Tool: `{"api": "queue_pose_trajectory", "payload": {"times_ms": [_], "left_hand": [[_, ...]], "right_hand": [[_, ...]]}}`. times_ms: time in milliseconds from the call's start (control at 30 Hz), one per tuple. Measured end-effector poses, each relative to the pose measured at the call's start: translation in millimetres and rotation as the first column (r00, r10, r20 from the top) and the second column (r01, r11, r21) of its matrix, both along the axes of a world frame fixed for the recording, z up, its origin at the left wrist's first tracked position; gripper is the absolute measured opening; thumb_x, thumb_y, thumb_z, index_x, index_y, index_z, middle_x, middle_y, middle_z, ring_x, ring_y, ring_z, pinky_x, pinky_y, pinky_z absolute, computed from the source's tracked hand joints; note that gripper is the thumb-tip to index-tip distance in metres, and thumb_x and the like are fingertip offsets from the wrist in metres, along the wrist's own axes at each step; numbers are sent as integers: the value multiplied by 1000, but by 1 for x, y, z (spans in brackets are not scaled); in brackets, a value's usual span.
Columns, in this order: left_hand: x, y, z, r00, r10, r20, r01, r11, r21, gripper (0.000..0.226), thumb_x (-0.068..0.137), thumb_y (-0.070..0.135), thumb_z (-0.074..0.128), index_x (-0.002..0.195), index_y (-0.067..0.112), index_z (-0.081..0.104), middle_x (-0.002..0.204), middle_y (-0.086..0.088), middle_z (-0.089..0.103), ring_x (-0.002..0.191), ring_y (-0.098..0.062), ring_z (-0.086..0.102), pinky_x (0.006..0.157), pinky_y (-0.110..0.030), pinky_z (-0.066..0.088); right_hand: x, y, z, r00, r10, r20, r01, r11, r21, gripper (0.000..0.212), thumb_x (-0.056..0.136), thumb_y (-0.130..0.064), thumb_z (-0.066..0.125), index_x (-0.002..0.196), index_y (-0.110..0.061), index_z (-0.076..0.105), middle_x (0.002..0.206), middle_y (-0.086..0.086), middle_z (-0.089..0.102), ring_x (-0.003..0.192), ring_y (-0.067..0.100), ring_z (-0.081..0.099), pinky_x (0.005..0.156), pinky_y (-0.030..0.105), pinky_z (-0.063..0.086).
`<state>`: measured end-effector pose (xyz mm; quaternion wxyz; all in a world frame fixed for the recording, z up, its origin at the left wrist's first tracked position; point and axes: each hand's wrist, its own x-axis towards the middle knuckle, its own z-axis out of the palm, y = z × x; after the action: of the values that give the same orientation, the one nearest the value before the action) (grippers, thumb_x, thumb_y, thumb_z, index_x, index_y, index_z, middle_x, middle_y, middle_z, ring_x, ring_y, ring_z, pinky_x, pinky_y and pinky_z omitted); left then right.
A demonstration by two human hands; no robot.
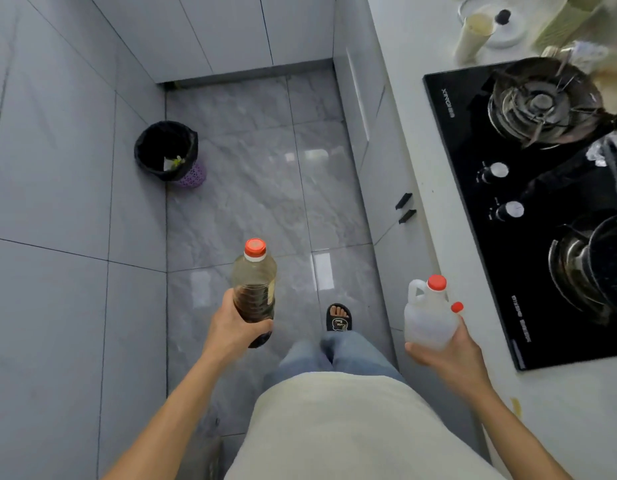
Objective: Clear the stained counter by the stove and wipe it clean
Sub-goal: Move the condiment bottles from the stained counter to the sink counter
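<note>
Clearing looks underway: the left hand [236, 327] grips a dark-liquid bottle [254, 289] and the right hand [449, 355] grips a white jug [426, 315] over the floor beside the worktop [570, 410], so both need setting down elsewhere before wiping.

Both arms extended forward – left hand [236, 327] fingers curled in grip, right hand [449, 355] cupped, gripping
</note>
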<state>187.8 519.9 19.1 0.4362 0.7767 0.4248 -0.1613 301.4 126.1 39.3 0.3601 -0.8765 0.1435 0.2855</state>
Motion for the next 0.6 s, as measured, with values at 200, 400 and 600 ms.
{"api": "queue_pose_trajectory", "payload": {"times_ms": [200, 400, 600], "left_hand": [[13, 38, -5, 989, 97, -115, -93, 995, 38, 77, 62, 34, 95, 123, 33, 49, 113, 4, 69, 105, -25, 67, 87, -42, 56], [26, 89, -10, 963, 188, -195, -186, 982, 29, 81, 56, 40, 95, 122, 40, 47, 111, 9, 69, 105, -25, 67, 88, -44, 57], [93, 165, -16, 967, 149, -208, -152, 988, -1, 79, 54, 42, 90, 119, 43, 45, 101, 19, 66, 99, -20, 68, 74, -33, 53]], "right_hand": [[112, 82, 3, 982, 177, 62, -182, 980, 77, 80, 68, -38, 96, 132, -33, 49, 109, -15, 65, 100, 13, 65, 75, 22, 49], [208, 171, 4, 974, 214, 79, -221, 970, 97, 76, 62, -38, 93, 127, -32, 54, 107, -8, 68, 97, 16, 68, 68, 25, 51], [273, 238, -1, 978, 197, 67, -199, 980, 29, 71, 55, -51, 87, 114, -36, 52, 92, -16, 66, 83, 8, 66, 61, 22, 46]]}}
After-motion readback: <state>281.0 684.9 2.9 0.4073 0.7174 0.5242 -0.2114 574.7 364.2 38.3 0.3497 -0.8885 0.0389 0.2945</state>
